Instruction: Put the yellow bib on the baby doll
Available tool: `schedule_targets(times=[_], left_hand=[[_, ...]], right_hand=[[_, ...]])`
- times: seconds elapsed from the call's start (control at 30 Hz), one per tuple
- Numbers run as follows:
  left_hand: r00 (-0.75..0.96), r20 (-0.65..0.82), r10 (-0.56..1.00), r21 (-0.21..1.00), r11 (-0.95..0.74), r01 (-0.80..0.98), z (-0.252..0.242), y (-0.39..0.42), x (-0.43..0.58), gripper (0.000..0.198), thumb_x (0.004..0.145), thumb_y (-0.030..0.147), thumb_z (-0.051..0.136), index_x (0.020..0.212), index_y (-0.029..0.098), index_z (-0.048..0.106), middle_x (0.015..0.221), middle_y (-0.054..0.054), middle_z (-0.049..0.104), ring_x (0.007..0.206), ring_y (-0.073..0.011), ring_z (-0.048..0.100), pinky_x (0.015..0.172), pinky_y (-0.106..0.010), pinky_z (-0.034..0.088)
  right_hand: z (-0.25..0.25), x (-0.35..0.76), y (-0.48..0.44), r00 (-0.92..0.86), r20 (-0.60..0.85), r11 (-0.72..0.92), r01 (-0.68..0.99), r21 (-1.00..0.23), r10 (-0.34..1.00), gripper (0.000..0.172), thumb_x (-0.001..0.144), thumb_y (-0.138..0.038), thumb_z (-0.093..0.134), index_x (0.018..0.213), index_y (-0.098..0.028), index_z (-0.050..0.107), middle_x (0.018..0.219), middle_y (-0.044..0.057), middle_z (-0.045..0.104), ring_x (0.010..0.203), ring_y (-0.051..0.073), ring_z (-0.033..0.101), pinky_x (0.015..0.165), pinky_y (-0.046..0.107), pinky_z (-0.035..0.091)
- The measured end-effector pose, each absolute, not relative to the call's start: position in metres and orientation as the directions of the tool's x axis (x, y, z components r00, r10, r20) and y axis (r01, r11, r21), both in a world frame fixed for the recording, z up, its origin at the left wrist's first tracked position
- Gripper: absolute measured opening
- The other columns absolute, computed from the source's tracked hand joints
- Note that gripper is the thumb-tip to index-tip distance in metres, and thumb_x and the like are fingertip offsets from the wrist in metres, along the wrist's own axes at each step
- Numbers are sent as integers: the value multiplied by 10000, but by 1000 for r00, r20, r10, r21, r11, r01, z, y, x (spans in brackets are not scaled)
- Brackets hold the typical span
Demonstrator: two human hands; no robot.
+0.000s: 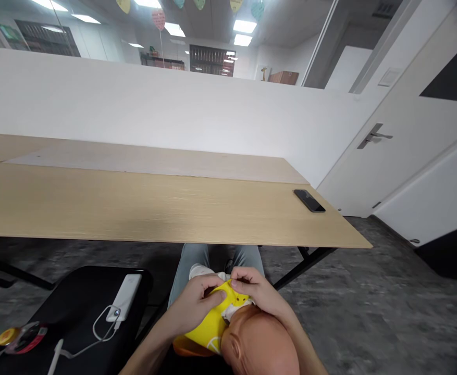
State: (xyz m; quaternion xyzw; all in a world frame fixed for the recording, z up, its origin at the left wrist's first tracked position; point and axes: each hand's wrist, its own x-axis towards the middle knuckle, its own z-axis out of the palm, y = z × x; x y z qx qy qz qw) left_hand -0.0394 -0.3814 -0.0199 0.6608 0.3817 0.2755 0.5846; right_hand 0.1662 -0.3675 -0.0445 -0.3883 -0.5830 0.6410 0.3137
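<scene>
A baby doll (265, 344) with a bald head lies across my lap, its head toward me on the right. It is dressed in a bright yellow garment (205, 329), with white cloth at the neck and near the far end. My left hand (197, 303) pinches the yellow cloth between thumb and fingers on the doll's front. Close beside it, my right hand (249, 285) has thumb and fingertips closed on the garment's upper edge, by a small dark-dotted print. Whatever fastening may lie under the fingertips is hidden.
A wooden table (146, 208) stands in front of my knees, with a black phone (309, 200) near its right end. On a black seat (83, 291) at left lie a white power bank (124, 297) with a cable and a red-and-yellow object (25, 337). A door (408, 140) is at right.
</scene>
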Motion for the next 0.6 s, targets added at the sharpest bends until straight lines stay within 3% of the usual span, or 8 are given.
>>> schedule_targets(times=[0.27,0.6], left_hand=[[620,-180,763,982,175,70,-10,-381,-47,235,823,329,600,908,142,715,840,-35,625,726,-145,524,638,-226,381],[608,-229,760,965,260,40,-14,-381,-50,253,805,240,594,987,162,751,851,-36,649,699,-136,541,628,-221,385]], right_hand=[[-48,169,-370,-473,-174,-210,-24,-977,864,393,805,-486,675,749,-129,522,676,-12,462,610,81,386,570,213,279],[-58,172,-371,-504,-144,-178,-20,-984,852,367,900,-500,556,847,-140,507,753,-2,447,656,84,382,588,210,297]])
